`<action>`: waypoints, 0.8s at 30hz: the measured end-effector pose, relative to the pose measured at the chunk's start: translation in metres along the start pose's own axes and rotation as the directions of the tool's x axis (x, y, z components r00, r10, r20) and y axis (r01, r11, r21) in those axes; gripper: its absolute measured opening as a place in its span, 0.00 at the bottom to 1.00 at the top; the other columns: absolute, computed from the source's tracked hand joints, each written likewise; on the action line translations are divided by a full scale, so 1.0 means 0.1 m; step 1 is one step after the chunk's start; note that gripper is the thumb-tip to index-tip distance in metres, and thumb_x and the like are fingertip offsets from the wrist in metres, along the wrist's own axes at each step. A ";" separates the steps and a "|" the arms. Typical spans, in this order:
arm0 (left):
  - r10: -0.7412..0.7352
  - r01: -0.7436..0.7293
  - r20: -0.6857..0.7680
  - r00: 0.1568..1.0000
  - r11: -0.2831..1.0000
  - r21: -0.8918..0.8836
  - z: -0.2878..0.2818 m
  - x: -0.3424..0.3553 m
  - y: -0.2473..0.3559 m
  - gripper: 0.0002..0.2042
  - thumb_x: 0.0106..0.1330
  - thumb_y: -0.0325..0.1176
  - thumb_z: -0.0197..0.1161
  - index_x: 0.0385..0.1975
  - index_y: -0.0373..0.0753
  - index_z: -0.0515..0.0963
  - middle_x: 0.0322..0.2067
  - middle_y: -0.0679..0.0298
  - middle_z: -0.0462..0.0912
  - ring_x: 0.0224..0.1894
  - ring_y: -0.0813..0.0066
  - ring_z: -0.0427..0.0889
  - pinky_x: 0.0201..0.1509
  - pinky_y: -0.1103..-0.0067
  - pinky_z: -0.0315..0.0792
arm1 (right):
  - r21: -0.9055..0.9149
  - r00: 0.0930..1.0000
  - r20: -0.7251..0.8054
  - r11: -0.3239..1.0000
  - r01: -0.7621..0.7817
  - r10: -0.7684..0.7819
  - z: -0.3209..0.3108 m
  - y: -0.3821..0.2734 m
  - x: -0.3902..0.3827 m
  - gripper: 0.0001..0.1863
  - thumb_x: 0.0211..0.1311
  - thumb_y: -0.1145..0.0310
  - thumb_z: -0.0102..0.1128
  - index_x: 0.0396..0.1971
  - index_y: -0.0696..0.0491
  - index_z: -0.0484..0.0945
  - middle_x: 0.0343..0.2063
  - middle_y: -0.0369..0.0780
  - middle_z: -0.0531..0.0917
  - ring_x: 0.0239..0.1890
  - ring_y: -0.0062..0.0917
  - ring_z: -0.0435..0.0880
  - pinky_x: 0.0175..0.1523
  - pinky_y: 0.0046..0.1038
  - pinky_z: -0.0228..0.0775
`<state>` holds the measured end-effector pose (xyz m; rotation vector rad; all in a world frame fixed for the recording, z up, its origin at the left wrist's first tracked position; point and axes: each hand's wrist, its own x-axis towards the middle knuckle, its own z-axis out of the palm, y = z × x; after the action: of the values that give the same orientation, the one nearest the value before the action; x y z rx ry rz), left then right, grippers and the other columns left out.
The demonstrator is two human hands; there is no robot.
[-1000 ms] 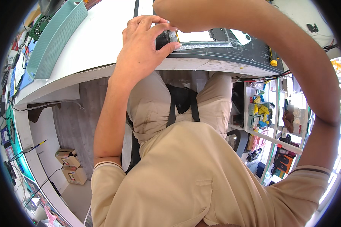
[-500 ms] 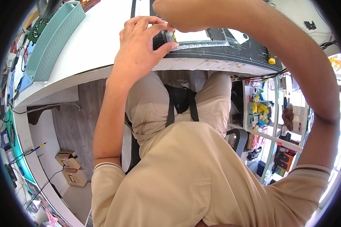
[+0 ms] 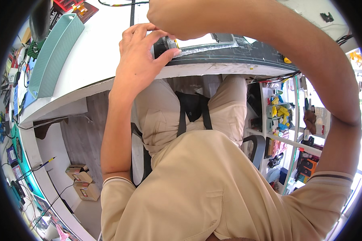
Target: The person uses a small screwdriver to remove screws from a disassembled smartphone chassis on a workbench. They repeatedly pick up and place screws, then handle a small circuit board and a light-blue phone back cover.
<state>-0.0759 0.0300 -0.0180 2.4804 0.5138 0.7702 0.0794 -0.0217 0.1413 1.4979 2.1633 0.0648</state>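
Note:
My left hand (image 3: 136, 56) grips the left end of a flat tablet-like device (image 3: 207, 49), thumb on the near edge and fingers curled over the far side. A black part (image 3: 161, 46) of the device shows between thumb and fingers, with a thin yellow strip beside it. The device has a pale middle and a shiny, clear-looking near rim. Directly above that end my right hand (image 3: 171, 18) is closed in a fist shape, its wrist bent inward. Its fingertips, and whatever they hold, are hidden. Under the device lies a dark work mat (image 3: 253, 54) with fine pale lines.
A teal plastic basket (image 3: 54, 60) stands on the white table (image 3: 94, 48) at the left. Cables (image 3: 281, 76) hang by the table's right edge. Shelves (image 3: 283, 138) with small parts are at my right. Cardboard boxes (image 3: 86, 190) sit on the floor at the lower left.
Both hands and the device sit slightly farther left in the picture, and the whole view has shifted a little. The left hand keeps its grip on the device's end.

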 end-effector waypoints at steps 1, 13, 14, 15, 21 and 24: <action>0.005 -0.005 0.010 1.000 1.000 0.005 -0.01 0.01 0.01 0.20 0.64 0.47 0.78 0.52 0.47 0.87 0.61 0.68 0.78 0.72 0.59 0.64 0.77 0.60 0.58 | 0.008 1.000 -0.004 1.000 -0.012 0.012 -0.01 0.00 -0.02 0.11 0.62 0.64 0.70 0.38 0.55 0.91 0.34 0.45 0.91 0.39 0.39 0.91 0.44 0.38 0.82; -0.021 0.021 0.013 1.000 0.999 -0.043 -0.19 0.17 0.15 0.10 0.70 0.35 0.72 0.47 0.41 0.87 0.53 0.66 0.85 0.68 0.58 0.68 0.74 0.64 0.62 | 0.749 0.657 -0.262 0.579 -0.324 0.707 0.03 0.40 -1.13 0.15 0.71 0.62 0.68 0.37 0.61 0.88 0.26 0.47 0.87 0.28 0.39 0.86 0.37 0.37 0.77; 0.020 -0.018 0.029 0.999 0.998 -0.059 -0.14 0.32 0.20 0.08 0.71 0.34 0.71 0.45 0.40 0.87 0.51 0.65 0.86 0.67 0.58 0.70 0.74 0.65 0.62 | 0.837 0.543 -0.259 0.466 -0.287 0.799 0.11 0.42 -1.40 0.14 0.71 0.63 0.67 0.36 0.62 0.88 0.24 0.47 0.85 0.26 0.39 0.85 0.36 0.37 0.75; 0.025 -0.024 0.023 0.999 0.999 -0.045 -0.14 0.40 0.23 0.07 0.71 0.34 0.71 0.44 0.40 0.87 0.50 0.65 0.86 0.67 0.58 0.71 0.73 0.65 0.63 | 0.872 0.491 -0.260 0.421 -0.250 0.831 0.39 0.47 -1.46 0.13 0.72 0.63 0.68 0.38 0.59 0.88 0.25 0.42 0.84 0.28 0.32 0.82 0.35 0.32 0.72; 0.241 -0.246 0.095 0.966 0.969 0.037 0.18 1.19 0.36 0.04 0.69 0.33 0.71 0.40 0.43 0.88 0.44 0.67 0.87 0.63 0.60 0.74 0.71 0.63 0.63 | 0.998 0.169 -0.057 0.056 0.010 0.984 1.76 0.29 -1.81 0.14 0.71 0.57 0.72 0.40 0.55 0.90 0.23 0.29 0.79 0.26 0.09 0.72 0.32 0.19 0.60; 0.297 -0.320 0.182 0.937 0.941 0.112 0.33 1.42 0.39 0.06 0.68 0.32 0.72 0.43 0.43 0.88 0.47 0.67 0.87 0.63 0.60 0.74 0.70 0.65 0.65 | 0.984 0.163 0.057 -0.083 0.157 0.985 2.09 0.15 -1.80 0.13 0.71 0.59 0.73 0.40 0.56 0.90 0.24 0.28 0.80 0.27 0.10 0.72 0.33 0.17 0.60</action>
<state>0.0615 0.0552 0.0390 2.7668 0.1201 0.6568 0.2294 -0.2260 0.0314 4.1266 1.5275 -0.4851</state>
